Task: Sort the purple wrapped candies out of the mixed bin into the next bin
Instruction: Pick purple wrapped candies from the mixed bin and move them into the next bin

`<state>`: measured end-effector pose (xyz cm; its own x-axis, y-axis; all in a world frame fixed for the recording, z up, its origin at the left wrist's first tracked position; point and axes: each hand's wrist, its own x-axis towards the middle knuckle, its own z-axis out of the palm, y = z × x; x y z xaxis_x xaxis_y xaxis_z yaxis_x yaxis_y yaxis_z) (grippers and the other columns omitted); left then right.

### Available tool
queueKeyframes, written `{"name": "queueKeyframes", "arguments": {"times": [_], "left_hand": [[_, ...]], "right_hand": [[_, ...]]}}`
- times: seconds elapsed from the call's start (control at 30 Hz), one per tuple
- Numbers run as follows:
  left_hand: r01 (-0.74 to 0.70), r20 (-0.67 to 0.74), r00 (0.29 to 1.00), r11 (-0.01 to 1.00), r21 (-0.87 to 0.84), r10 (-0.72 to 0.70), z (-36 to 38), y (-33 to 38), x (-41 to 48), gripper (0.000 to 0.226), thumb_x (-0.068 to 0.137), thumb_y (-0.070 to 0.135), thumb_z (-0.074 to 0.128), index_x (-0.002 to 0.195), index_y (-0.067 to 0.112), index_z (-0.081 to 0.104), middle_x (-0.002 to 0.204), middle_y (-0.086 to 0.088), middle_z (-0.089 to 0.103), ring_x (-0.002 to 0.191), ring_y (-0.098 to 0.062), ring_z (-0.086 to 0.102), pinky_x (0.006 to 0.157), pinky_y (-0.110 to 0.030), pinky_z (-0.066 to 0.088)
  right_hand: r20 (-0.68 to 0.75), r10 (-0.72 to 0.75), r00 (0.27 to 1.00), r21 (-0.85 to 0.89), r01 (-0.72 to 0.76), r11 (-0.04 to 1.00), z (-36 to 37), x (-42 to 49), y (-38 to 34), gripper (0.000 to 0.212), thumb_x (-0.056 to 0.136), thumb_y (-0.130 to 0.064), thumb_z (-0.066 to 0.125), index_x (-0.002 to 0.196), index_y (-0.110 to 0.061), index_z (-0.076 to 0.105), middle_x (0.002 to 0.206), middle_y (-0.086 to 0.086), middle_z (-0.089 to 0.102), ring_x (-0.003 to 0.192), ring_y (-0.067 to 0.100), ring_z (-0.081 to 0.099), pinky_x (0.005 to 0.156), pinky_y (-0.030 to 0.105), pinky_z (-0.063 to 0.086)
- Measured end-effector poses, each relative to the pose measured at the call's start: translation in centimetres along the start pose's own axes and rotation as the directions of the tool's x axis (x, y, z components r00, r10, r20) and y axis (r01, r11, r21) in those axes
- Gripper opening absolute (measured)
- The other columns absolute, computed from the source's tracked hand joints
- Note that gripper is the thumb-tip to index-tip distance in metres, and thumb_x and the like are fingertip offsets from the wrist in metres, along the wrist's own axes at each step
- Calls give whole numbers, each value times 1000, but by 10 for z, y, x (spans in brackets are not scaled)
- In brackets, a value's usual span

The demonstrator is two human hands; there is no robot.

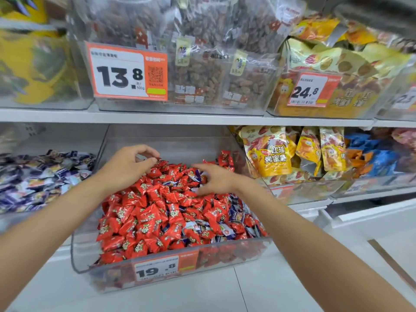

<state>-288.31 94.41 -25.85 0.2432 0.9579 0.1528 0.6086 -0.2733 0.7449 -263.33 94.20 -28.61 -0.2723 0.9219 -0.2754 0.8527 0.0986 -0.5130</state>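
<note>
Curled left hand [128, 167] rests on the red candies [157, 212] in the mixed bin [213, 260] — whether it pinches anything, I cannot tell. Right hand [213, 179] lies spread, released — purple candies [195, 174] just beside it; next bin [27, 218] left of the left hand.

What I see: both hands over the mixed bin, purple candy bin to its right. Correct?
Wrong side: the purple candy bin sits left of the mixed bin, per the head view. The left hand and right hand are over the mixed bin.
</note>
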Motion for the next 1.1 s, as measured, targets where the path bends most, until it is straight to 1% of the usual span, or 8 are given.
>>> {"name": "queueKeyframes", "arguments": {"times": [0.07,0.13,0.23,0.33,0.57,0.8,0.97,1.1], "left_hand": [[-6,21,1000,999,44,5,0,-1,-1,11,92,20,62,101,25,68,99,9,68,84,-12,65,69,-15,46],[3,63,998,997,72,-7,1,-1,-2,11,90,20,65,100,22,70,96,6,69,84,-13,63,63,-6,40],[3,120,993,996,92,-14,3,0,-4,12,88,25,69,99,22,71,96,5,70,90,-14,62,67,-9,41],[8,134,991,995,95,-21,3,1,-4,13,89,26,68,101,23,71,96,9,68,91,-11,62,67,-8,41],[-37,138,990,999,-6,37,2,11,-7,13,91,18,66,100,25,71,101,8,71,91,-7,65,76,-12,47],[43,346,936,957,-286,61,28,76,-6,25,91,25,65,115,24,67,103,5,73,93,-5,70,78,-17,56],[-106,240,956,964,-243,165,52,105,-4,18,79,16,78,97,19,76,90,3,76,84,-7,71,73,-16,53],[-103,221,964,973,-207,150,57,105,-2,27,73,19,83,98,20,72,96,0,74,83,-8,70,77,-19,54]], "right_hand": [[93,-40,995,-167,56,984,14,16,-1,83,86,-16,71,154,-26,23,161,4,23,144,27,29,116,38,29],[59,-2,998,-167,12,986,7,22,0,71,86,-21,73,148,-22,38,155,5,35,124,27,51,100,35,46],[-24,70,997,46,-69,997,-16,6,3,51,88,-27,71,133,-11,53,123,5,59,83,23,63,60,23,49],[-72,41,997,315,-16,949,-27,-18,4,29,92,-20,66,117,-6,58,78,2,64,57,18,64,41,19,36],[-36,16,999,590,8,807,-45,-66,-5,16,95,-23,63,106,-13,58,60,-6,63,71,25,67,43,19,35],[0,-10,1000,766,7,643,-48,-93,-11,11,97,-16,59,107,-13,58,92,3,67,81,19,71,56,19,49],[-22,-39,999,900,37,434,-41,-100,-9,13,99,-17,55,110,-9,57,105,10,65,74,19,68,56,20,47],[-108,5,994,868,92,487,-35,-105,-5,21,100,-30,52,109,-13,61,95,5,63,65,15,62,51,18,43]]}}
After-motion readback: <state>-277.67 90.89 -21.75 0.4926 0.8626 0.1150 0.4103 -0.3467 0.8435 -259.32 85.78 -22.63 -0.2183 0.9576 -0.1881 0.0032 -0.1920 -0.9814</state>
